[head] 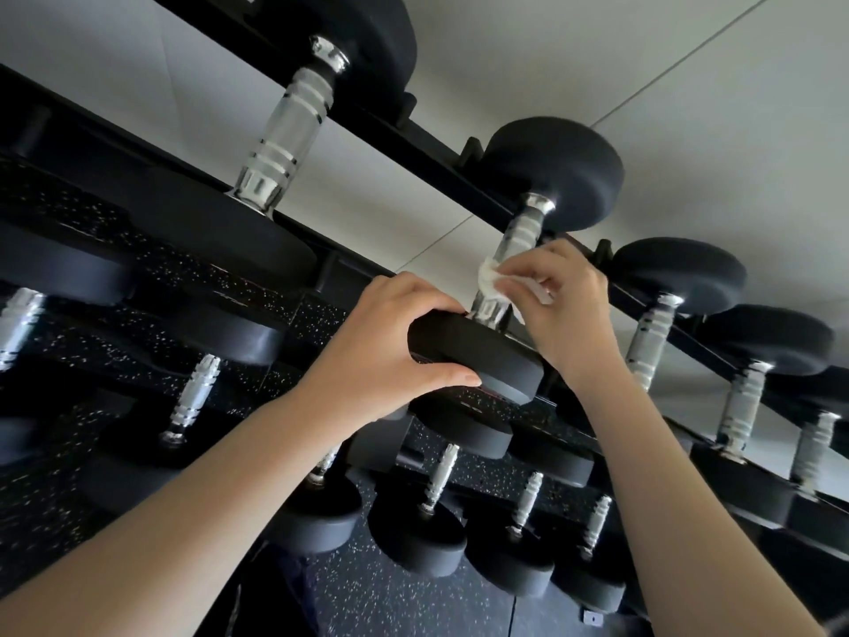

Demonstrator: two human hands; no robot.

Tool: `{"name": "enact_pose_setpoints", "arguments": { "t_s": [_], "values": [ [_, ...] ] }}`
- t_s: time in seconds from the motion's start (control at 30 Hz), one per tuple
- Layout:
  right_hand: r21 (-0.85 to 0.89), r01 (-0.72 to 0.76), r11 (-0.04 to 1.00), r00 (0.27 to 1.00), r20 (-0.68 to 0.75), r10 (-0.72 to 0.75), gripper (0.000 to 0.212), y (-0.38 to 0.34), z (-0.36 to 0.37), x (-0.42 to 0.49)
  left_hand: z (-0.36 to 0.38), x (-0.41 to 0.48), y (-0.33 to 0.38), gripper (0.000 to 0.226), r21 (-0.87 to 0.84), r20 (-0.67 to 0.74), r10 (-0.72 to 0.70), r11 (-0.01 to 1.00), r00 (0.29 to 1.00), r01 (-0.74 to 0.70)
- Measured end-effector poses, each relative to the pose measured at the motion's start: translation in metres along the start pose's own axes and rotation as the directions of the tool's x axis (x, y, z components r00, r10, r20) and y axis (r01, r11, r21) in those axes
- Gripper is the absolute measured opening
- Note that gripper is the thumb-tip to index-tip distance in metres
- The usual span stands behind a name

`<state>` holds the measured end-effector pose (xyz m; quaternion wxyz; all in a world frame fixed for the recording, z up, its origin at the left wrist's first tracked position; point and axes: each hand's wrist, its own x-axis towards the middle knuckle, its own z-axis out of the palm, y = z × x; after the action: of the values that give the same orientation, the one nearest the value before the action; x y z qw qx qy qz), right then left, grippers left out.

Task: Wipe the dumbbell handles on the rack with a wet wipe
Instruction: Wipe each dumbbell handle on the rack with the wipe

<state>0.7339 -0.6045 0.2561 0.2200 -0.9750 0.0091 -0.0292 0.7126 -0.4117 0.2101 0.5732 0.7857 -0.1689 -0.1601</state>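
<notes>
Biggest thing in shot is a black rack (436, 163), seen from low down and at a tilt, loaded with rows of black round-headed dumbbells with chrome knurled handles. A pale wall (666, 62) is seen behind it, and a black rubber floor (390, 590) with white speckles below.

On the top row a big dumbbell (285, 131) is parked at the left. The middle dumbbell (496, 360) is sat next along, and smaller dumbbells (652, 333) are lined up toward the right. More little ones, the lower dumbbells (436, 475), are racked on the rows underneath.

The middle dumbbell is rested on that top row, near head toward the camera and far head up by the wall. Its near head is held by the left hand (386, 347). The grip is curled round the rim, with the thumb laid under the edge and the fingers hooked over the top on the handle side.

The right hand (565, 310) is placed at the right of the handle (517, 243), its grip closed on a white wet wipe (489, 280) pinched between thumb and fingers. The wipe is bunched up and pressed against the lower part of the handle, just above the chrome collar by the near head. A loose tail of it is seen poking out below the fingers.
</notes>
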Motion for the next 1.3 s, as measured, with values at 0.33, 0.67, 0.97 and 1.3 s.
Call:
{"name": "enact_pose_setpoints", "arguments": {
  "t_s": [0.33,0.67,0.97,1.3],
  "values": [
    [0.195,-0.188,0.963,0.957,0.257,0.134,0.026,0.017,-0.010,-0.027,-0.002,-0.002,0.008,0.056,0.102,-0.001,0.027,0.994,1.000,-0.027],
    [0.445,-0.315,0.838,0.931,-0.027,0.364,0.019,0.017,-0.012,-0.048,0.000,-0.003,0.026,0.053,0.253,0.057,0.094,0.962,0.994,-0.105],
    [0.488,-0.314,0.815,0.829,-0.278,0.486,0.011,0.060,-0.077,-0.067,0.065,0.020,0.083,0.048,0.400,0.174,0.266,0.861,0.948,-0.315],
    [0.418,-0.326,0.848,0.843,-0.278,0.461,0.011,0.177,-0.119,-0.070,0.183,0.036,0.102,0.049,0.371,0.167,0.137,0.909,0.976,-0.191]
  ]
}}
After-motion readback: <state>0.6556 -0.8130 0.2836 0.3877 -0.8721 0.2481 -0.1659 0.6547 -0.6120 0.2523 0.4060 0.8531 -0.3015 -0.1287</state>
